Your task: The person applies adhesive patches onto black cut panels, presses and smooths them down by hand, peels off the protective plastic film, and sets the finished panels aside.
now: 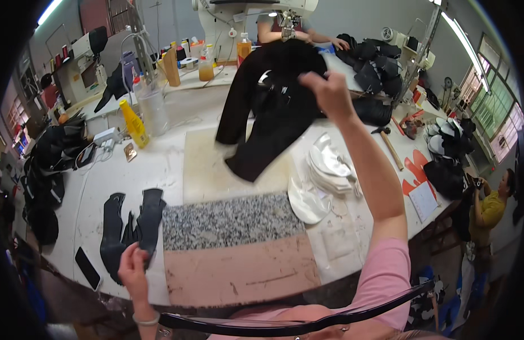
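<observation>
In the air over the far half of the bench is a black, U-shaped cut piece, which looks like a shoe upper, slightly blurred. My right hand has its fingers bent at the right edge of that piece and grips it; the fingertips are partly hidden. On the left of the bench lies a dark grey piece of similar shape, its two legs pointing away from me. My left hand is at its near right edge, fingers curled together on it. A speckled stone slab lies between the hands, next to a pinkish board.
White shaped pieces are stacked right of the slab. A hammer, red pieces and black stacks sit farther right. A phone and yellow bottle are left. A sewing machine and a person's arm are beyond.
</observation>
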The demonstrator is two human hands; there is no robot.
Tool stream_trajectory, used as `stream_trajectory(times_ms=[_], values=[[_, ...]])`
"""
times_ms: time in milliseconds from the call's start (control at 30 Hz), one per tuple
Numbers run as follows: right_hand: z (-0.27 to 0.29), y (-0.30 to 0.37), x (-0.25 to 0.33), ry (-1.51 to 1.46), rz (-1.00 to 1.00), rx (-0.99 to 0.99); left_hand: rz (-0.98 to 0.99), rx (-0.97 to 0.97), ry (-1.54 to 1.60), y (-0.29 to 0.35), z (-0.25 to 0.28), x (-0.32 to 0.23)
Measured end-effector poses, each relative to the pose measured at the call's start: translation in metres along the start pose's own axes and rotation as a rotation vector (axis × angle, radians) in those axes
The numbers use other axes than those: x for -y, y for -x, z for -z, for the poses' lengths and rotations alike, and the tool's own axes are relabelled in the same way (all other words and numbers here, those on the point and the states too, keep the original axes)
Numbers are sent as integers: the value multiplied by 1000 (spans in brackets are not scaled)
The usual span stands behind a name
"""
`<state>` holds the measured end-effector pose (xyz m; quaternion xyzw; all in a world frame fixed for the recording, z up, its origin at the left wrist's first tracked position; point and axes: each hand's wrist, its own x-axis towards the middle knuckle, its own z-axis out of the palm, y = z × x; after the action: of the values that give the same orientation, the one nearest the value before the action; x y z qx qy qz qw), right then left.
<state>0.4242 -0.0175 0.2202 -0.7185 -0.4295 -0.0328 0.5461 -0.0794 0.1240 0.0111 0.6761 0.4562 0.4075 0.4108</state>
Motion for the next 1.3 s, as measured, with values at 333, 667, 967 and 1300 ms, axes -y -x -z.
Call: stream_trajectory(times_ms=[333,667,967,1300], values=[[-23,-113,-254,-544,-496,-455,61,493,-943,-26,72,69],[45,5,-254,-89,-685,24,-86,592,-897,-36,70,70],[63,199,-120,170,-428,525,-8,-189,-553,-51,66,48],[24,266,-134,441,-55,251,-807,409,-458,42,-93,-84]])
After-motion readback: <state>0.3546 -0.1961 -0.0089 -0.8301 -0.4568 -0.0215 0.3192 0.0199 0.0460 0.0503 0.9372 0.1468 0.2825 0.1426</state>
